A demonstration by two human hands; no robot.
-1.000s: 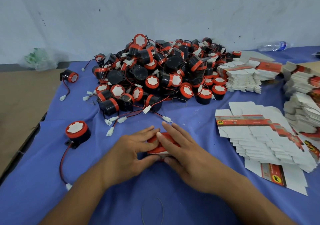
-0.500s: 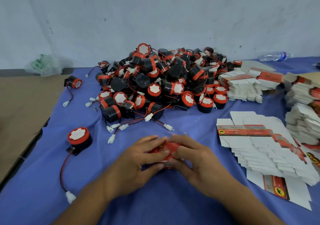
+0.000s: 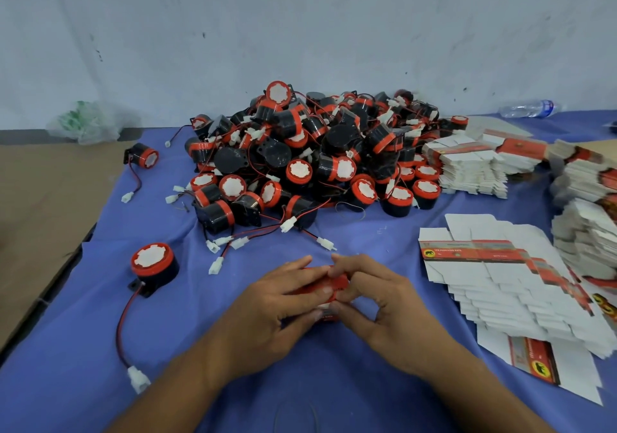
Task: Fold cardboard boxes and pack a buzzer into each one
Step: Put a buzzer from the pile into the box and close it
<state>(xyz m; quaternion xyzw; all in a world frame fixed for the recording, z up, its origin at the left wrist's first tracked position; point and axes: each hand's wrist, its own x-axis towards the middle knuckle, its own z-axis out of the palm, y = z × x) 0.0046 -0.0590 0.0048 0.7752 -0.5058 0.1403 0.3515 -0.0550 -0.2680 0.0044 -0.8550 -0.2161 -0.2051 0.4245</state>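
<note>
Left: one loose black round buzzer with a red cap [image 3: 152, 267] sits on the blue cloth surface [image 3: 66, 366], its lead trailing toward me. It isn't boxed.

Centre back: heap of black-and-red buzzers [image 3: 310, 159], all unpacked.

In front of it, my left hand [image 3: 267, 309] grips the small red-and-white cardboard box [image 3: 329, 287], fingers laid over its top. My right hand [image 3: 390, 305] pinches the box's right end with curled fingers, probably tucking a flap. Can't tell if a buzzer is inside.

Right: fanned stack of flat white-and-red box blanks [image 3: 500, 285], all unfolded. No finished boxes in view, so I'd say nearly everything is left.
</note>
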